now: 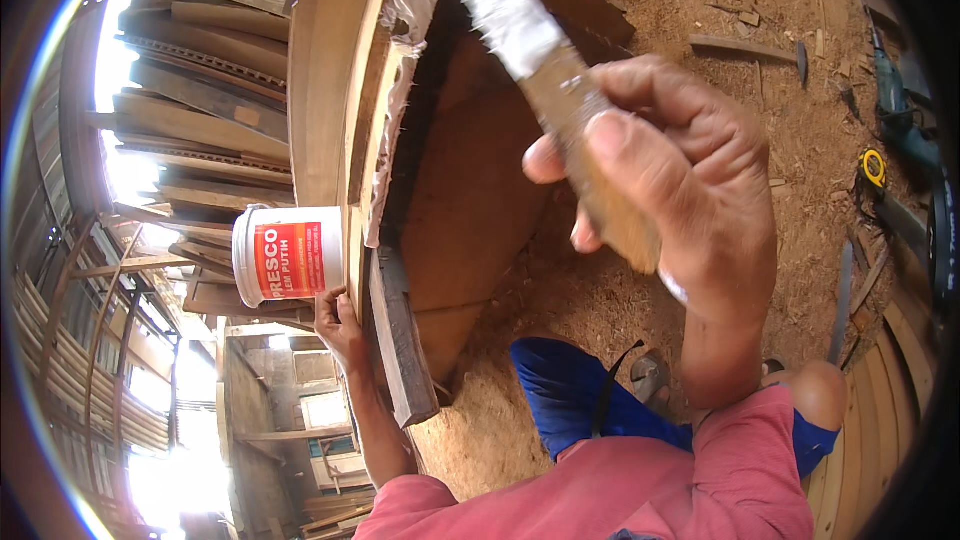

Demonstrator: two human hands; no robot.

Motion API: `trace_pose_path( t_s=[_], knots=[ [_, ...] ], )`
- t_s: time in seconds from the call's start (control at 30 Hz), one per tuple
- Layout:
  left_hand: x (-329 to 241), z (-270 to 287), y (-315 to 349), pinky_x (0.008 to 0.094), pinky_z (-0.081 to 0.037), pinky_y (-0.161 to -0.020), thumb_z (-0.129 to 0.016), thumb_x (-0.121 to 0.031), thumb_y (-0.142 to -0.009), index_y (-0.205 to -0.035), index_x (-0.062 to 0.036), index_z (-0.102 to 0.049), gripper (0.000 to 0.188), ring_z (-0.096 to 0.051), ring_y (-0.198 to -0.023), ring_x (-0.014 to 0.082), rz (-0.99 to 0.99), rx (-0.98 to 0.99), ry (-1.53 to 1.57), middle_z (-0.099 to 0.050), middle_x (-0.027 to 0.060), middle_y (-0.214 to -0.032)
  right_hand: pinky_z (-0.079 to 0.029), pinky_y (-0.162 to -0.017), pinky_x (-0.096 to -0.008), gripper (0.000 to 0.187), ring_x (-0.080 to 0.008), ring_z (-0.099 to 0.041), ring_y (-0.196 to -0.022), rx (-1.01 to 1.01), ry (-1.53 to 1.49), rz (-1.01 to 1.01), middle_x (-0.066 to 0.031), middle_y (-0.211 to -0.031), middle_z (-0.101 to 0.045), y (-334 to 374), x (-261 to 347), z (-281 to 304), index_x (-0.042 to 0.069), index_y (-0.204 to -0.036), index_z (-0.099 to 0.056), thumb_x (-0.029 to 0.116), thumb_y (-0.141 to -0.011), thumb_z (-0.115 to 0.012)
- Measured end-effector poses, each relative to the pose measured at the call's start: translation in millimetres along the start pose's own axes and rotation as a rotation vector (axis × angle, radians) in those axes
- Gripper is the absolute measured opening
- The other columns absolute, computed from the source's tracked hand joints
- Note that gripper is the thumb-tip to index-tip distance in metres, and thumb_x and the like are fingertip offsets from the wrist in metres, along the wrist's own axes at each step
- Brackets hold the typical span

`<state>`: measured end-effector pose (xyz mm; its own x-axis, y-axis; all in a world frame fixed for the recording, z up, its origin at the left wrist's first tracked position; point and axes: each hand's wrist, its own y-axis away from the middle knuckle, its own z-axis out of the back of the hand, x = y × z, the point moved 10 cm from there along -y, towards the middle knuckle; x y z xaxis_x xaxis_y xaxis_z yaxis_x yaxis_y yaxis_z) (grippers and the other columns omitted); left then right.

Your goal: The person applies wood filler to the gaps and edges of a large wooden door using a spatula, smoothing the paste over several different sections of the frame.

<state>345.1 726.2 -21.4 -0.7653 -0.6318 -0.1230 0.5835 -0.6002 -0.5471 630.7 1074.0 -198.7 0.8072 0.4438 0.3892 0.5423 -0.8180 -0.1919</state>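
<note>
My right hand (690,170) is raised in the foreground, closed around a flat wooden stick (560,105). Thick white glue coats the stick's far end, and a white smear marks my wrist. To the left, my left hand (340,325) has its fingers curled at the near end of a wooden board (362,130). White glue (392,115) lies in an uneven layer along the board's edge. Close beside my left fingers stands a white plastic bucket (240,255) with a red label; its contents are hidden from view.
A squared wooden beam (400,340) lies just right of my left forearm. Sawdust and offcuts cover the floor (690,0), with a hammer (750,48), a yellow tape measure (873,170) and a green power tool (890,85) at right. Stacked planks (210,85) fill the left.
</note>
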Motion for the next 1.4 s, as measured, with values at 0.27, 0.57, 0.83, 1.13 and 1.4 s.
trace_pose_path(
  t_s=[0.27, 0.57, 0.83, 1.13, 1.4],
  knots=[
    [65, 10, 0, 0.0313, -0.044, -0.085, -0.054, -0.019, -0.095, -0.098, 0.0023, -0.063, 0.024, -0.056, -0.087, 0.0159, 0.071, -0.008, 0.085, -0.061, 0.0073, -0.092, -0.045, -0.050, -0.0197, 0.016, -0.0034, -0.056, -0.055, -0.094, 0.016, 0.057, -0.0111, -0.093, -0.071, 0, -76, 4, 0.000, -0.106, -0.055, 0.014, -0.104, -0.047],
    [65, 11, -2, 0.0309, -0.045, -0.086, -0.053, -0.019, -0.097, -0.101, 0.0039, -0.062, 0.025, -0.057, -0.089, 0.0151, 0.107, 0.005, 0.192, -0.062, 0.0089, -0.095, -0.055, -0.071, -0.0341, 0.019, -0.0257, -0.070, -0.083, -0.021, 0.298, 0.501, -0.0156, -0.094, -0.068, 19, -109, -49, -0.001, -0.105, -0.063, -0.001, -0.088, -0.069],
    [82, 14, -2, 0.0293, -0.045, -0.085, -0.052, -0.017, -0.098, -0.102, 0.0034, -0.062, 0.023, -0.057, -0.089, 0.0139, 0.152, 0.042, 0.206, -0.062, 0.0078, -0.096, -0.053, -0.073, -0.0351, 0.036, -0.0280, -0.066, -0.088, 0.093, 0.480, 0.437, -0.0121, -0.095, -0.063, 23, -157, -45, 0.002, -0.104, -0.060, -0.004, -0.075, -0.080],
    [53, 3, 0, 0.0297, -0.044, -0.084, -0.053, -0.015, -0.095, -0.101, 0.0021, -0.063, 0.020, -0.056, -0.089, 0.0138, 0.100, 0.010, 0.206, -0.062, 0.0068, -0.094, -0.050, -0.075, -0.0294, 0.029, -0.0155, -0.064, -0.088, 0.202, -0.011, -0.051, -0.0077, -0.097, -0.064, 37, -199, -39, 0.002, -0.109, -0.057, -0.001, -0.085, -0.073],
    [11, -2, -1, 0.0227, -0.036, -0.068, -0.056, -0.014, -0.093, -0.100, -0.0002, -0.063, 0.018, -0.042, -0.073, 0.0059, 0.025, 0.011, 0.078, -0.052, -0.0018, -0.081, -0.050, -0.063, -0.0252, 0.015, -0.0094, -0.062, -0.074, 0.203, 0.118, 0.042, -0.0079, -0.092, -0.068, 48, -157, -27, 0.002, -0.111, -0.059, 0.009, -0.098, -0.061]
  ],
)
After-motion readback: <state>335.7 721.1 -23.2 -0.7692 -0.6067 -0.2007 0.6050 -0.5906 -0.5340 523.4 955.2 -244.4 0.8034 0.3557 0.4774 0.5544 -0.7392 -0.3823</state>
